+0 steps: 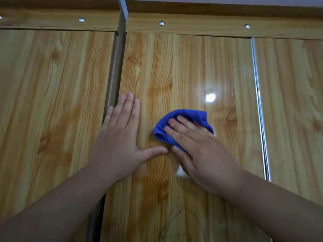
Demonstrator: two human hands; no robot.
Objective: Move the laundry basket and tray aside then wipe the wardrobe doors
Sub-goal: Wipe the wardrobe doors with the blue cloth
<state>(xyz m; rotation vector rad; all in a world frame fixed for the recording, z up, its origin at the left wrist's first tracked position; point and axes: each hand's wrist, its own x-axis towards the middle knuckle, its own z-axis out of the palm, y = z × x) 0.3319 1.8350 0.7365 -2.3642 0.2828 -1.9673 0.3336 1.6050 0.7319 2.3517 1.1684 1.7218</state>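
Right hand (pixel 197 147) pressing cloth (pixel 185 117) on middle door (pixel 174 67), fingers straight, grip released. Left hand (pixel 120 137) bracing flat near door's left edge, grasping nothing. No basket, tray showing; wiping seemingly midway, side doors (pixel 52 102) likely waiting.

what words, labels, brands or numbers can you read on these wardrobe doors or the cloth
None: no readable text, label, brand or number shows on the wardrobe doors, the blue cloth, the metal studs or the chrome strip.
Faint curved lines low on the middle door form no letters.
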